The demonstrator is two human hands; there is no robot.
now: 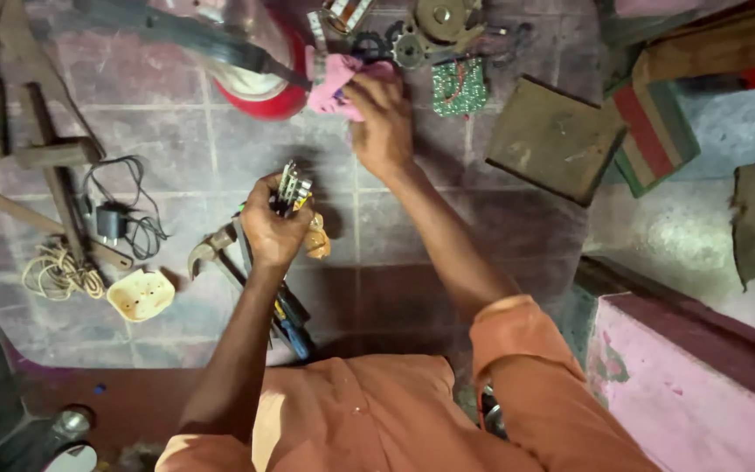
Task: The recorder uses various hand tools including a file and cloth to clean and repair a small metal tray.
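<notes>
While the left hand clamps a small metal part, the right hand pinches a pink rag (green circuit board beside).

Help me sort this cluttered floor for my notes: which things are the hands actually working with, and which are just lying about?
In hand:
- small metal component, gripped by the left hand
- pink cloth, pressed by the right hand

Lying about:
- green circuit board
- gears
- hammer
- black adapter with cable
- coiled cord
- cream socket plate
- blue-handled tool

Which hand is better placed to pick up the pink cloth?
Right hand: it already rests on the pink cloth. The left hand is occupied, gripping a small metal part.
</notes>
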